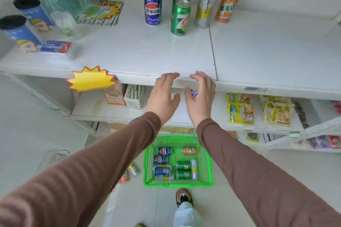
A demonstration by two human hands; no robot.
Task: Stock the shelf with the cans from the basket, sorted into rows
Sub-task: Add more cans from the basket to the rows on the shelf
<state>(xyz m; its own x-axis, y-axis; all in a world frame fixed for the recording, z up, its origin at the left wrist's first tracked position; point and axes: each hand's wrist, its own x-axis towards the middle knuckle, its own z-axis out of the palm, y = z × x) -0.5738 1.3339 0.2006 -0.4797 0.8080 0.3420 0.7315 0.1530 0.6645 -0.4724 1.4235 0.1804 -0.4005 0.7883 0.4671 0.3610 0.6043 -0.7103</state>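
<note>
White shelf — 4 can rows; floor — green basket.

Both hands empty at shelf edge, left hand, right hand, green basket below

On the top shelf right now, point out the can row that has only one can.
The orange can, at the right end of the shelf, stands alone. The blue row has two cans, the green row three, and the silver-yellow row at least two.

"7" on green can, probably 7Up
</note>
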